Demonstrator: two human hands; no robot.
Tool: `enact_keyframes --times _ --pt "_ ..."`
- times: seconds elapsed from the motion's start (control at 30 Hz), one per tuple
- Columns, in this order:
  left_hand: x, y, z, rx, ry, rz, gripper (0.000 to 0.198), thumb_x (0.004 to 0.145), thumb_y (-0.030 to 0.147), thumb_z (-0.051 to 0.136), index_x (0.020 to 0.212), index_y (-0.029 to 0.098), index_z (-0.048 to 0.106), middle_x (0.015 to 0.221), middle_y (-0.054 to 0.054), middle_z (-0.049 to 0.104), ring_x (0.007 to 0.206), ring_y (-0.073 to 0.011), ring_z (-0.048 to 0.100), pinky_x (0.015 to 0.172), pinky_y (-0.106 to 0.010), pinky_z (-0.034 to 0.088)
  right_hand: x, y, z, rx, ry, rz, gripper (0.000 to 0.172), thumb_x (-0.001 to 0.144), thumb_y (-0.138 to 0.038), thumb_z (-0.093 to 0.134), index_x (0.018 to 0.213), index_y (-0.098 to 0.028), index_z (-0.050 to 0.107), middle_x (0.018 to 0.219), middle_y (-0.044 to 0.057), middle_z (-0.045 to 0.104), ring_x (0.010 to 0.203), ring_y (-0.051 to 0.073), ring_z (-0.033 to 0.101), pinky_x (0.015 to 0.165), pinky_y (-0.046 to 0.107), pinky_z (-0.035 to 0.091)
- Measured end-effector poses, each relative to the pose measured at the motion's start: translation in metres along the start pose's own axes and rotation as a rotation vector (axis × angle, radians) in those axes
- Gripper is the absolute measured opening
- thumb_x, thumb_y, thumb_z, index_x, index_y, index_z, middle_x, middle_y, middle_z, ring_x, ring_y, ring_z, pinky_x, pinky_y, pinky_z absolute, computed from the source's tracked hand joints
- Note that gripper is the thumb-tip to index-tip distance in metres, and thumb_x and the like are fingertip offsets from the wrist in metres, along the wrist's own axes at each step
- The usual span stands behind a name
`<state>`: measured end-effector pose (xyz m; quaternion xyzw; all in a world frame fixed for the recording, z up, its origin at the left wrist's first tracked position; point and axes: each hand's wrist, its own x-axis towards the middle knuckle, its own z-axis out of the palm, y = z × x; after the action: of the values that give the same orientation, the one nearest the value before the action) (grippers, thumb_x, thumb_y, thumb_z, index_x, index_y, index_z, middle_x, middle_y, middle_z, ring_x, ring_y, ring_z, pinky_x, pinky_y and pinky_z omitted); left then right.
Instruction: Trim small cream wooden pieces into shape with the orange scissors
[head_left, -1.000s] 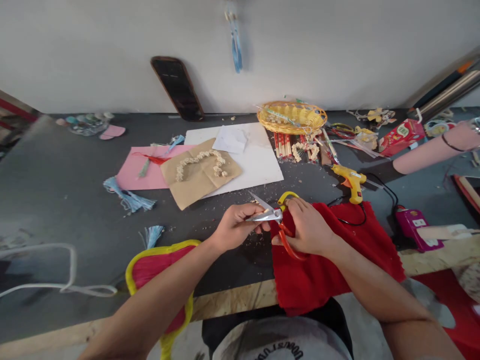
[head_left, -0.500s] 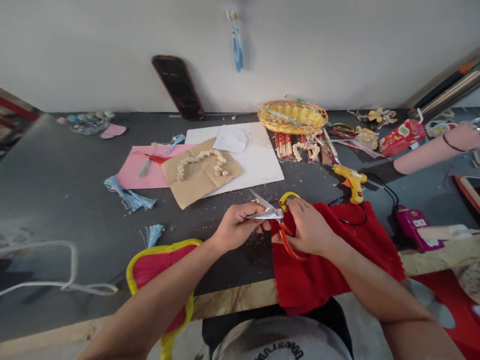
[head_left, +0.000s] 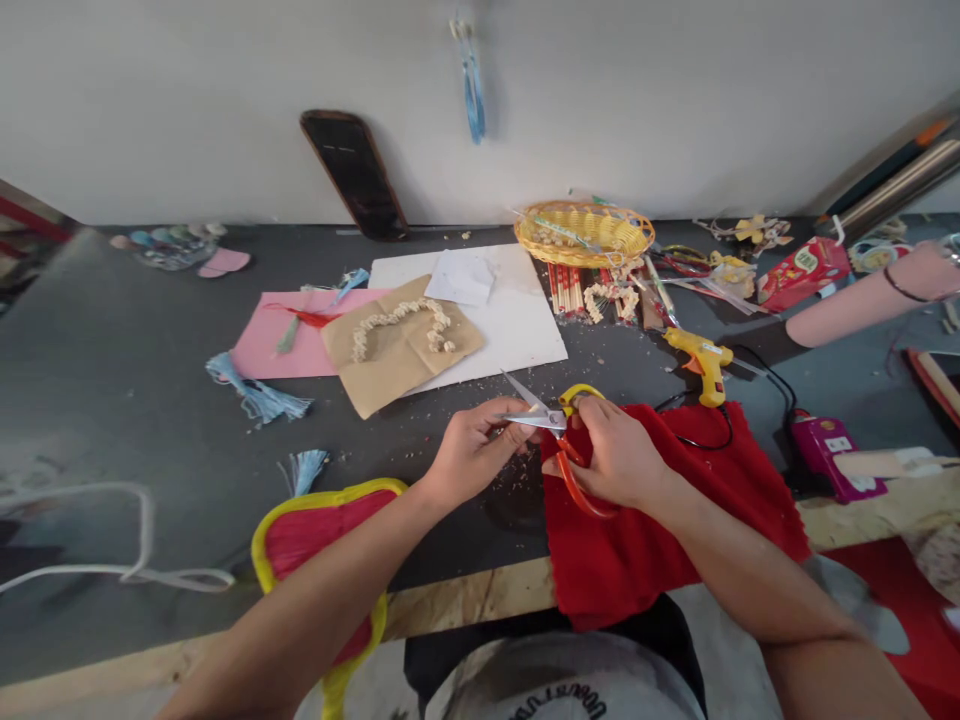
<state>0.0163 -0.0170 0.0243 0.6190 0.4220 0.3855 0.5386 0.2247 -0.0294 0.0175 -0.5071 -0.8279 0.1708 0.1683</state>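
Note:
Scissors with yellow and orange handles are gripped by my right hand, their blades spread and pointing left. My left hand is closed in a pinch at the blades, and what it pinches is too small to name. Under my right hand lies a red cloth. Beyond my hands, a curved string of cream pieces rests on brown paper, which overlaps a white sheet and pink paper. Small crumbs are scattered below the blades.
A yellow glue gun, a wicker basket and a pink bottle are on the right. A phone leans on the wall. Blue tassels and a yellow-edged pink item lie on the left.
The fingers of my left hand have shifted slightly around the scissor blades, and the blades have tilted a little. My right hand still holds the handles.

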Motion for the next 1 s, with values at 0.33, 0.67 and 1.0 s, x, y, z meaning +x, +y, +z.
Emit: enact_keyframes --times 0.33,0.67,1.0 --pt "0.0019 0.0004 -0.0023 0.022 -0.052 0.03 0.021 0.089 0.027 0.057 0.078 0.014 0.07 0.072 -0.005 0.07 0.059 -0.0109 0.061 0.059 -0.021 0.049 0.0023 0.0041 0.003 -0.031 -0.012 -0.012 0.068 0.077 -0.07 0.056 0.112 -0.012 0.047 0.105 0.019 0.059 0.104 0.037 0.056 0.088 0.055 0.049" --pt "0.0017 -0.0028 0.0004 -0.108 -0.052 -0.003 0.026 0.087 0.038 0.062 0.082 0.013 0.068 0.074 -0.007 0.07 0.061 -0.0121 0.062 0.059 -0.023 0.054 0.0023 0.0035 0.002 0.026 0.002 -0.044 0.063 0.077 -0.065 0.06 0.111 -0.015 0.046 0.105 0.018 0.059 0.103 0.037 0.057 0.085 0.053 0.05" --pt "0.0026 -0.0014 0.0014 -0.14 -0.066 0.006 0.029 0.087 0.041 0.062 0.08 0.013 0.067 0.073 -0.007 0.07 0.061 -0.0119 0.063 0.059 -0.023 0.054 0.0018 0.0035 0.0018 0.039 -0.009 -0.042 0.06 0.079 -0.063 0.06 0.11 -0.014 0.046 0.104 0.019 0.06 0.102 0.036 0.058 0.084 0.052 0.051"
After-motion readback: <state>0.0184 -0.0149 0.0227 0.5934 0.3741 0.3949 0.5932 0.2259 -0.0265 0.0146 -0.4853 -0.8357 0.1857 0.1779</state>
